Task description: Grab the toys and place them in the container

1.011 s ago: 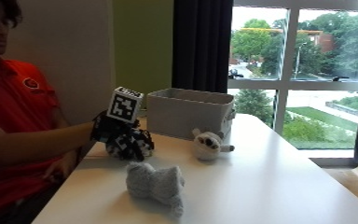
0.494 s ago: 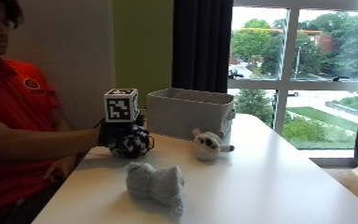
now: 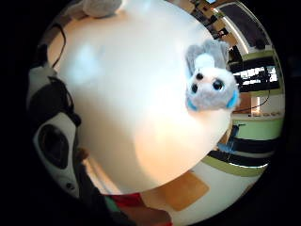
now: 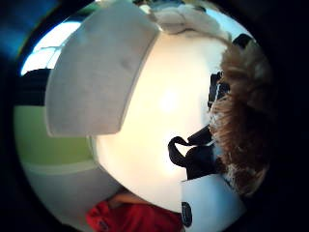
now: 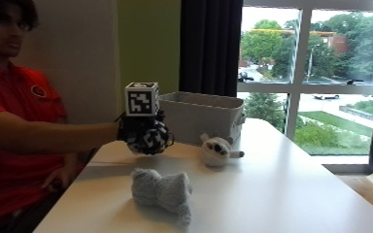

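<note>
My gloved right hand [image 5: 144, 135] hovers above the white table [image 5: 283, 194], just left of the grey fabric container [image 5: 202, 116]. Its fingers curl round a brown furry toy [image 4: 241, 121], which fills one side of the thumb side palm view; the outside view hardly shows it. The container's wall [image 4: 91, 77] is close by that palm. A small white plush with dark eyes [image 5: 217, 149] sits on the table in front of the container. Nearer the front edge lies a grey plush [image 5: 162, 191], whose big-eyed face and blue trim [image 3: 209, 80] show below the palm.
The person's bare left hand [image 5: 60, 177] rests low beside the table's left edge. A large window [image 5: 315, 82] and a dark curtain [image 5: 209, 46] stand behind the table. Bare tabletop stretches to the right of the toys.
My hand has lifted a little off the table and drifted right, toward the container. Both plush toys on the table stay where they were.
</note>
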{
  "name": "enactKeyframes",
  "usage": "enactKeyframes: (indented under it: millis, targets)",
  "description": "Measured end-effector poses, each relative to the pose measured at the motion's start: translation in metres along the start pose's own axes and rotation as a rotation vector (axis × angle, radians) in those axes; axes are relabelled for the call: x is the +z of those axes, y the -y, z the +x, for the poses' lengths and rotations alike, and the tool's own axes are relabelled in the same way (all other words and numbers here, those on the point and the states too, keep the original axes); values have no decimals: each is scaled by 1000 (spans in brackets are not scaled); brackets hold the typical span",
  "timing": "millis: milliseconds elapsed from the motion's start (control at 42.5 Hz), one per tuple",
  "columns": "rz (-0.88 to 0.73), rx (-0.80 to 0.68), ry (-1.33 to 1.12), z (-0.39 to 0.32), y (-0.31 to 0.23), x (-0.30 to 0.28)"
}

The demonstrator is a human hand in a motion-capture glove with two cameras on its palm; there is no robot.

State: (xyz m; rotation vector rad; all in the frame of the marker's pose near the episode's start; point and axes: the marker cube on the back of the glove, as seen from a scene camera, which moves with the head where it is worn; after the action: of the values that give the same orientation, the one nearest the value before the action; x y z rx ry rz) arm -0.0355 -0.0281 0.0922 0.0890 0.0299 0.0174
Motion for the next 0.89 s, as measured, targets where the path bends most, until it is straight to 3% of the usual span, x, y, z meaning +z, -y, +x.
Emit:
enactKeyframes:
  millis: [353,635,729,894]
  targets:
    - [68,-127,-70,-39,76,-90]
    - [125,-24,-150,-72,126,-135]
    - [137,-31,-69,-92,137,-144]
    - [176,-150,-41,-137,156,-161]
